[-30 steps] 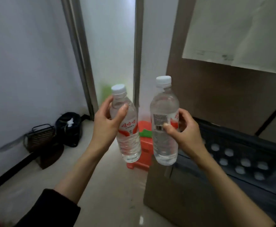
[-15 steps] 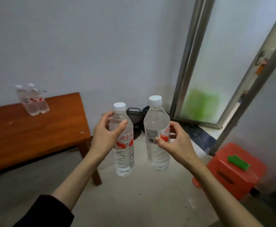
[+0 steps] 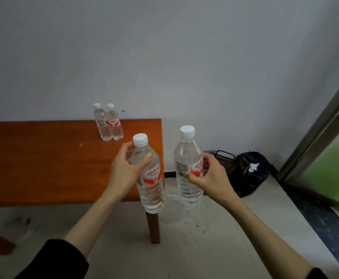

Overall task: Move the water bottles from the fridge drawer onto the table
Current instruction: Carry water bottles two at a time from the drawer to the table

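Observation:
My left hand (image 3: 125,170) grips a clear water bottle (image 3: 150,186) with a white cap and red label, held upright over the right end of the wooden table (image 3: 43,164). A second bottle (image 3: 188,158) of the same kind is held by my right hand (image 3: 206,177), just past the table's right edge, above the floor. Two more water bottles (image 3: 108,122) stand side by side at the table's far edge against the wall. The fridge drawer is out of view.
A black wire basket (image 3: 224,160) and a black bag (image 3: 252,173) sit on the floor by the wall, right of the table. A metal-framed glass door (image 3: 325,150) runs along the right. A table leg (image 3: 153,228) stands below my left hand.
The view has swung left, from the fridge drawer and red stool to the table. Both hands still hold their bottles, and they are now at the table's right end.

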A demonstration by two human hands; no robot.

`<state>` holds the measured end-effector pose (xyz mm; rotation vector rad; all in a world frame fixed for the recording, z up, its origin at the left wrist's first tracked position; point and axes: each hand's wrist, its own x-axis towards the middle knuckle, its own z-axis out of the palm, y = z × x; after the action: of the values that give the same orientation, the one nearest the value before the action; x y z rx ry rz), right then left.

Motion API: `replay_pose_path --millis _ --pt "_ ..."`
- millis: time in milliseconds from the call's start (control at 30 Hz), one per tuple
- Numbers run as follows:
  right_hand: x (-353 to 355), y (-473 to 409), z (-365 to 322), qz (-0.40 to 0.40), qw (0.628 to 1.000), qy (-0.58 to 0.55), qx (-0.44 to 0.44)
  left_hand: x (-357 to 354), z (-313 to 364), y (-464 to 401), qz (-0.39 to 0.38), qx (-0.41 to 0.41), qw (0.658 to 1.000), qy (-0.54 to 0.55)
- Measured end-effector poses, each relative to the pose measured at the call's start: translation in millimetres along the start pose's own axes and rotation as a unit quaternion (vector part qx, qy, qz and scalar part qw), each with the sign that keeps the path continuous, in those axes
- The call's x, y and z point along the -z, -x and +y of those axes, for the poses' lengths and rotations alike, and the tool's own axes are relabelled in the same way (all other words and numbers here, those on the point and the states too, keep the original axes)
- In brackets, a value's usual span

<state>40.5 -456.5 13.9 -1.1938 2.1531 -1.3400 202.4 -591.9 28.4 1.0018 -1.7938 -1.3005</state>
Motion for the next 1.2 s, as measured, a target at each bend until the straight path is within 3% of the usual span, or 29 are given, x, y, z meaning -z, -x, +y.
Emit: replay_pose_path --millis 300,467,733,1033,1200 --pt "-69.7 -145.3 -4.4 -0.068 0.998 0.000 -0.015 27.6 -36.4 -130.3 0.107 0.066 0.992 -0.016" --pt "-120.2 -223.7 11.6 -0.081 0.995 0.011 -0.050 38.4 -72.7 -215.8 0.116 0.095 0.989 -0.015" --pt "-202.0 -337.7 37.2 -0.020 0.992 0.030 -0.119 40.3 -119.4 -354.0 0.051 0.080 0.995 -0.040" --pt "-251.2 -427.4 67.7 0.068 0.976 -0.018 -0.207 23.4 -150.1 -463.7 -0.103 0.017 0.986 -0.129" --pt "-275.9 -451.6 79.5 0.097 0.967 -0.014 -0.234 17.5 -163.7 -499.9 -0.164 0.022 0.976 -0.138"
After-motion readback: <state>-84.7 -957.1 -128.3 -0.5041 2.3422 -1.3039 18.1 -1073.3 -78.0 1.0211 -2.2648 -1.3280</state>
